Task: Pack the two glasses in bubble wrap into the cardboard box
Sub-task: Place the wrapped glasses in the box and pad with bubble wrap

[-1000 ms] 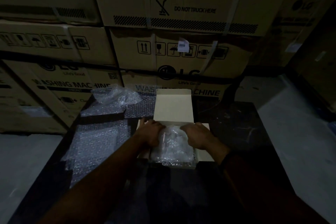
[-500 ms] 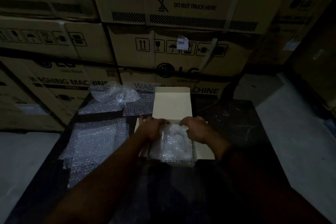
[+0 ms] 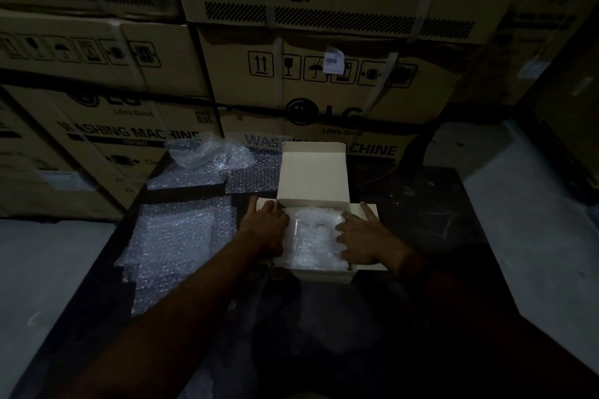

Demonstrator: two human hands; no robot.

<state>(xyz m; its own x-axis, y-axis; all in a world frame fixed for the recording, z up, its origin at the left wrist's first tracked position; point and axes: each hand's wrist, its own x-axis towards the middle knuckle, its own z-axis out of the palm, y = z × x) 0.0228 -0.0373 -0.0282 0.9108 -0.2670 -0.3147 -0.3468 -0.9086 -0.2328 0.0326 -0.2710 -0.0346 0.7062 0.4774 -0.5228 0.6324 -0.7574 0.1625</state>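
Note:
A small cardboard box stands on the dark table with its lid flap upright at the back. Inside it lies a bubble-wrapped bundle filling the opening; a clear glass outline shows faintly through the wrap. My left hand rests on the bundle's left side at the box's left flap. My right hand lies flat on the bundle's right side, fingers spread over the right flap. Whether one or two glasses are in the bundle cannot be told in this dim light.
Flat sheets of bubble wrap cover the table's left part, and a crumpled piece lies at the far left corner. Large stacked washing-machine cartons rise right behind the table. Pale floor shows on both sides.
Both hands have slid outward from the top of the bundle to its sides and the box flaps, fingers spreading. The bundle sits lower in the box.

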